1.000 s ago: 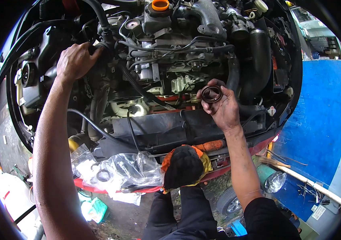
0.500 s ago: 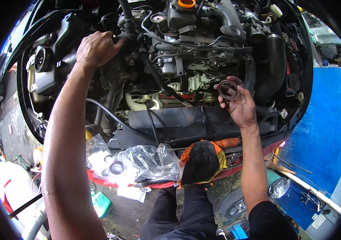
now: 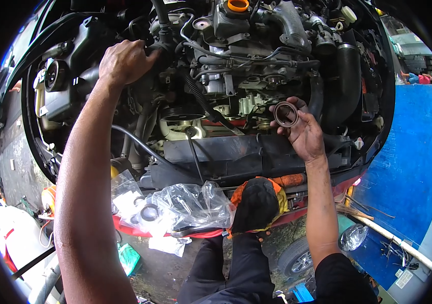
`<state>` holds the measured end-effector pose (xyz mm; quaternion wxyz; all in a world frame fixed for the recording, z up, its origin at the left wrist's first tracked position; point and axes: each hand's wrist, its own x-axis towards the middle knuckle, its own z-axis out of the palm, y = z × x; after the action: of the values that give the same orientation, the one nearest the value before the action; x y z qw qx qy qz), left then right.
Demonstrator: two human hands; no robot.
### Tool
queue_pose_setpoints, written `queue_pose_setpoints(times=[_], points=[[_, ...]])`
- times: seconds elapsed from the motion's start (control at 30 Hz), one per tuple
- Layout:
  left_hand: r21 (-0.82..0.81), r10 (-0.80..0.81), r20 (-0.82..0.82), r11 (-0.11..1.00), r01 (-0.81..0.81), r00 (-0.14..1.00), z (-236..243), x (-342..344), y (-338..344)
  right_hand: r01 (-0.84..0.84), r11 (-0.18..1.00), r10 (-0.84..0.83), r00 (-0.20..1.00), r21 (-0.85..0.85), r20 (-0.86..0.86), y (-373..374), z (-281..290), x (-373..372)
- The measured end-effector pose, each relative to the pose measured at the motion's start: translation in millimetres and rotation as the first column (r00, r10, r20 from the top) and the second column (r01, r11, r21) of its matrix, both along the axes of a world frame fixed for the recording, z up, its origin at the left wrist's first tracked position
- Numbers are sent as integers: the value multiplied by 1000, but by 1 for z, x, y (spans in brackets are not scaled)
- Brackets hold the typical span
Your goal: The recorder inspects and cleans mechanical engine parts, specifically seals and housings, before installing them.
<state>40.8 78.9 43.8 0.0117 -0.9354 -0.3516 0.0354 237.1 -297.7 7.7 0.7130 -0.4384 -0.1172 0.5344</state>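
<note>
My right hand (image 3: pixel 305 133) holds a brown ring-shaped oil seal (image 3: pixel 295 116) over the front of the open engine bay. Its fingers curl behind the ring, and the thumb presses on its right side. At the upper left, my left hand (image 3: pixel 124 62) leans on the engine bay beside a thick black hose (image 3: pixel 164 38). Its knuckles are bent and the fingertips are hidden, so what they grip does not show. Between the hands lies the engine (image 3: pixel 236 76), with wires and pipes. Clear plastic bags (image 3: pixel 188 205) rest on the front edge, with a dark ring (image 3: pixel 149 212) among them.
A black and orange cloth cap (image 3: pixel 256 205) sits on the car's red front edge beside the bags. A long-handled tool (image 3: pixel 194 154) leans into the bay. On the floor are a wheel (image 3: pixel 297 257) and a white pole (image 3: pixel 396 237); a blue surface (image 3: pixel 408 147) spreads at right.
My right hand has tilted the oil seal slightly, so its opening faces me more, and it has shifted a little left. My left hand stays where it was.
</note>
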Motion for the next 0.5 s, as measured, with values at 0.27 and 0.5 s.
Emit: queue_pose_setpoints(times=[0.27,0.5], points=[[-9,1,-27,1000,-1,1000,5,1,-1,1,1000,-1,1000,7,-18,2,-2,0],[26,-25,11,999,24,1000,0,0,-1,-1,999,2,999,38,-42,-1,-2,2]])
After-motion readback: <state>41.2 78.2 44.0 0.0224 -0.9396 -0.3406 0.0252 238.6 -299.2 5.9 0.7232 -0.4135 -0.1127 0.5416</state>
